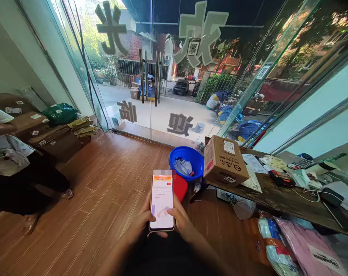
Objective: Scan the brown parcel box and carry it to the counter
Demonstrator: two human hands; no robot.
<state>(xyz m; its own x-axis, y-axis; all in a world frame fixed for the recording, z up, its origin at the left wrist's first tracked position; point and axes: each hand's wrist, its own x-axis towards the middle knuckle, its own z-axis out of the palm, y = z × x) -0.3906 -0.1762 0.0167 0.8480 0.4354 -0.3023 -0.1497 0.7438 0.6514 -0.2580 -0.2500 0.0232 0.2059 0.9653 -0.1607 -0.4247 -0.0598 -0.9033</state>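
Observation:
A smartphone (161, 195) with a lit, mostly white screen and an orange banner near its top is held upright in front of my lap. My left hand (142, 221) wraps the phone's left edge, its thumb over the lower left of the screen. On the other side, my right hand (182, 219) grips the right edge, and its thumb lies over the lower right of the screen. Most of the fingers are hidden behind the phone. Just beyond it, partly covered, is a red stool seat (180, 188).
A blue bin (201, 163) with crumpled waste stands beside a wooden desk (283, 197) bearing a cardboard box (225, 160). Plastic-wrapped packages (308, 245) lie below right. Leftward, a person (15, 180) stands near stacked cartons (59, 142). Glass doors (151, 76) face me.

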